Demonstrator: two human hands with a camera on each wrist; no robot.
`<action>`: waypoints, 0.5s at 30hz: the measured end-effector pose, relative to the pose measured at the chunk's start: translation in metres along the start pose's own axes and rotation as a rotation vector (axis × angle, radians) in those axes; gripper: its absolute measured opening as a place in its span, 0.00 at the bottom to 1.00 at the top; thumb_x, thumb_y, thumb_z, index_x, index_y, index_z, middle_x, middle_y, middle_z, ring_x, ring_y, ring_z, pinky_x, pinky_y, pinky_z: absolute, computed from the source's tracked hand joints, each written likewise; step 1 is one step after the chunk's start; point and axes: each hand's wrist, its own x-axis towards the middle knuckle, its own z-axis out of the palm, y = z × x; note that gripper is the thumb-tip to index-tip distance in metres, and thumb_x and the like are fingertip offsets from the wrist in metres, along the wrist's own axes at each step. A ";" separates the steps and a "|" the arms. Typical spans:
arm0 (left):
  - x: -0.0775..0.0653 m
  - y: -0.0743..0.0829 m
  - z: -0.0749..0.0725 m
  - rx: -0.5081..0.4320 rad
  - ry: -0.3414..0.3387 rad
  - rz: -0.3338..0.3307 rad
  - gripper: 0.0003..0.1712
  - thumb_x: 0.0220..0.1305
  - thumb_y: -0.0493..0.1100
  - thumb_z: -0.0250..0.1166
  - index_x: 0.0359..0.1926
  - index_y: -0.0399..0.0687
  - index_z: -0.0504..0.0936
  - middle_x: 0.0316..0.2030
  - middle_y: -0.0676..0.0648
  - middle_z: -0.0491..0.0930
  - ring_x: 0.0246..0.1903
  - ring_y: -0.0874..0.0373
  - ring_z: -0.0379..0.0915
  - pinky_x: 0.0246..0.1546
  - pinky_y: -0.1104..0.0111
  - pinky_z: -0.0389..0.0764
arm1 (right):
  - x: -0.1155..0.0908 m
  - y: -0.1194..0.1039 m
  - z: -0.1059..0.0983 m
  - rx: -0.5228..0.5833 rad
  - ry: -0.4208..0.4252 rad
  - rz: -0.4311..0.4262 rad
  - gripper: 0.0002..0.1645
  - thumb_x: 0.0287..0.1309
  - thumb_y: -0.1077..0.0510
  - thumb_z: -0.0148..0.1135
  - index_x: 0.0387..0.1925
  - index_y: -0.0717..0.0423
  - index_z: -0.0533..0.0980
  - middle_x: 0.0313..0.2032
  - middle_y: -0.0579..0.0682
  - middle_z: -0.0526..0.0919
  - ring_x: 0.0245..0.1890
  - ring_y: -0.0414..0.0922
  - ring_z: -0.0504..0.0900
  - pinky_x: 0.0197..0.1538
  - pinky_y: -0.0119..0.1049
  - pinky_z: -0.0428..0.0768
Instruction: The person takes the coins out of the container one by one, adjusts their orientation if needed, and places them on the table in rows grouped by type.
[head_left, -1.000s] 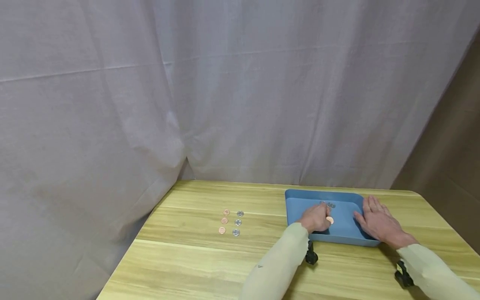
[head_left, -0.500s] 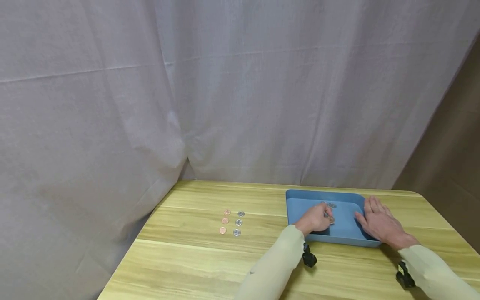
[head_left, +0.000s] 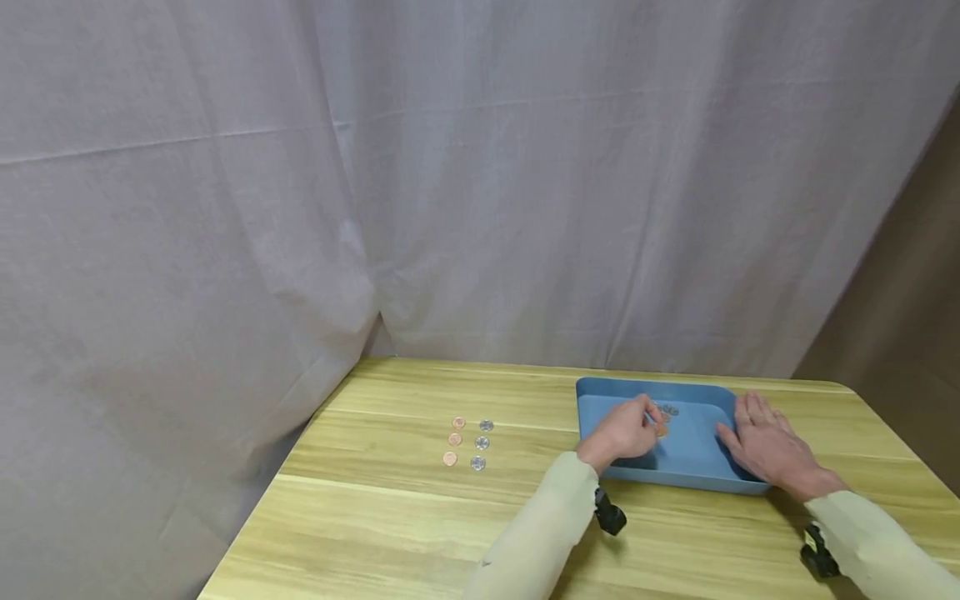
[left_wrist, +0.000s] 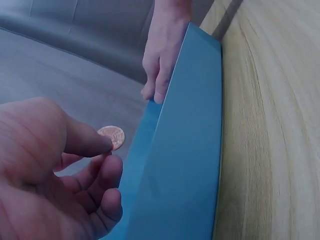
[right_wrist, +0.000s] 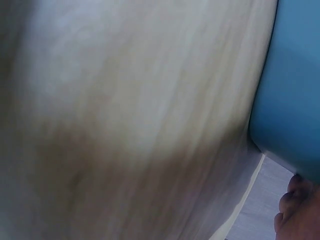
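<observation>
Between thumb and index finger, my left hand (head_left: 624, 431) pinches a copper coin (left_wrist: 113, 135), held up over the blue tray (head_left: 701, 446). A few more coins (head_left: 670, 410) lie inside the tray, just beyond those fingers and partly hidden by them. My right hand (head_left: 772, 448) rests on the tray's right rim, its fingers stretched out toward the back. In the left wrist view that right hand (left_wrist: 162, 55) lies over the tray's edge. Only some fingertips (right_wrist: 285, 207) of it show at the corner of the right wrist view.
Left of the tray, a column of copper coins (head_left: 455, 439) and a column of silver coins (head_left: 482, 443) lie side by side on the wooden table (head_left: 375, 533). A grey curtain (head_left: 487, 208) hangs behind the table's back edge.
My left hand has risen a little and shifted left, with the copper coin turning in its fingers. The right hand stays on the rim. The whole view has drifted slightly.
</observation>
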 end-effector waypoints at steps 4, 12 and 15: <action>-0.007 -0.001 -0.007 -0.005 0.016 0.034 0.06 0.73 0.39 0.52 0.41 0.58 0.72 0.36 0.59 0.78 0.22 0.61 0.64 0.22 0.69 0.67 | 0.001 0.001 0.001 0.008 0.002 -0.004 0.48 0.75 0.41 0.38 0.67 0.85 0.46 0.68 0.84 0.46 0.71 0.75 0.44 0.68 0.69 0.48; -0.026 -0.005 -0.030 -0.081 0.011 0.081 0.04 0.75 0.43 0.53 0.43 0.59 0.73 0.30 0.57 0.72 0.22 0.61 0.64 0.22 0.70 0.67 | 0.002 0.003 0.003 0.037 -0.006 -0.014 0.49 0.75 0.39 0.37 0.68 0.85 0.44 0.68 0.83 0.44 0.71 0.74 0.40 0.69 0.69 0.44; -0.031 -0.008 -0.040 -0.069 0.021 0.108 0.03 0.75 0.42 0.53 0.43 0.58 0.73 0.30 0.57 0.73 0.22 0.62 0.65 0.23 0.71 0.67 | 0.003 0.004 0.004 0.035 -0.001 -0.018 0.49 0.75 0.40 0.37 0.67 0.85 0.44 0.68 0.83 0.44 0.71 0.74 0.41 0.69 0.69 0.45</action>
